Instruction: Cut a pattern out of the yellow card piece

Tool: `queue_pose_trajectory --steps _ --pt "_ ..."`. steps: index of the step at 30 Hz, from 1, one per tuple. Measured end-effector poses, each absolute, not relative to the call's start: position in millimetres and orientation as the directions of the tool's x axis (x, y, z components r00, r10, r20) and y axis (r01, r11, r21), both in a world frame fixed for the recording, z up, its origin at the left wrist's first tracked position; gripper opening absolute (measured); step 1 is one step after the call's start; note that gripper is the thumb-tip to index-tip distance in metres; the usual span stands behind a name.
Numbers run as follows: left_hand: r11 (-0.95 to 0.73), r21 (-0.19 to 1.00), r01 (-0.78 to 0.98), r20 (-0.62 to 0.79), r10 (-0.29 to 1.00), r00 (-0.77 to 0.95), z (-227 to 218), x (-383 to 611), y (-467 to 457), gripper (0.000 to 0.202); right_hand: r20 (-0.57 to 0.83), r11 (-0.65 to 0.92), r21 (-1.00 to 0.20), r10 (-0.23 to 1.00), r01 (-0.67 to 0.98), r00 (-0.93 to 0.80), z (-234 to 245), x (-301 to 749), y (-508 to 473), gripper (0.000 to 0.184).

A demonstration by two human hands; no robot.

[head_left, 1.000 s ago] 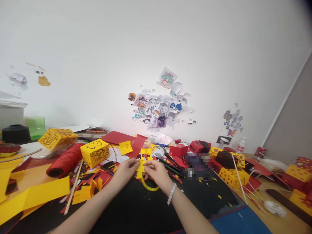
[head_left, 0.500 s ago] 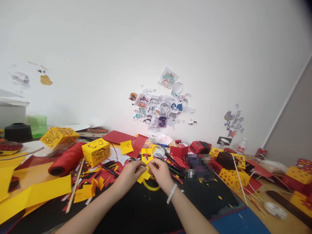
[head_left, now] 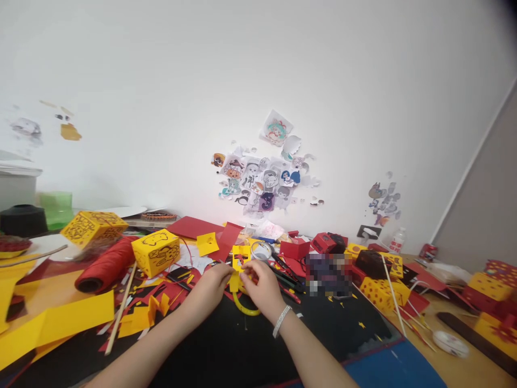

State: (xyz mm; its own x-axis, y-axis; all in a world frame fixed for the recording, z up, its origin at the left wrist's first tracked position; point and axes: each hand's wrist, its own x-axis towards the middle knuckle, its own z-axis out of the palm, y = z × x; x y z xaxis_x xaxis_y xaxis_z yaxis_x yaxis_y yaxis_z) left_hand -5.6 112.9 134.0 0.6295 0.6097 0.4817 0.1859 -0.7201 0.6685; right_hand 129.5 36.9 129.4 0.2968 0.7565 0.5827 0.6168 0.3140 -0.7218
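Note:
Between my hands is a small piece of yellow paper (head_left: 234, 282), held upright over the black mat (head_left: 226, 350). My left hand (head_left: 213, 284) pinches its left edge with closed fingers. My right hand (head_left: 262, 284), below a sparkling bracelet (head_left: 281, 321), has its fingers closed at the paper's right side. Just under the paper lies a yellow ring (head_left: 246, 311), partly covered by the right hand. Behind the fingertips sits another cut yellow paper piece (head_left: 241, 251). A round clear ring like a tape roll (head_left: 261, 250) is behind the right hand.
On the left are a decorated yellow box (head_left: 156, 252), a red thread spool (head_left: 105, 265), a wooden stick (head_left: 121, 310) and folded yellow paper (head_left: 75, 318). Red and yellow scraps cover the mat there. Pens (head_left: 288, 272) and a spotted yellow box (head_left: 382, 293) lie to the right.
The yellow paper has turned from a slanted, spread position to a narrower upright one between my fingers. The view has shifted slightly; both hands stay close together.

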Motion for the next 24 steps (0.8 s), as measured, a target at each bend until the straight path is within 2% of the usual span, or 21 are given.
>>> queue_pose_trajectory --steps 2,4,11,20,24 --pt "-0.770 0.606 0.198 0.496 0.561 0.663 131 -5 111 0.024 0.623 0.280 -0.579 0.758 0.766 0.194 131 127 34 0.006" --pt "-0.798 0.564 0.214 0.502 0.537 0.678 128 -3 110 0.026 0.627 0.237 -0.475 0.767 0.848 0.137 131 126 33 0.010" --pt "-0.789 0.566 0.237 0.496 0.556 0.667 127 -1 111 0.024 0.457 0.208 -0.710 0.863 0.673 0.215 126 130 40 0.018" --pt "-0.720 0.629 0.293 0.448 0.644 0.620 134 -4 109 0.024 0.432 0.213 -0.777 0.865 0.593 0.255 125 128 43 0.003" --pt "-0.719 0.637 0.278 0.441 0.636 0.633 138 -5 105 0.016 0.457 0.236 -0.773 0.851 0.588 0.259 127 127 42 0.004"
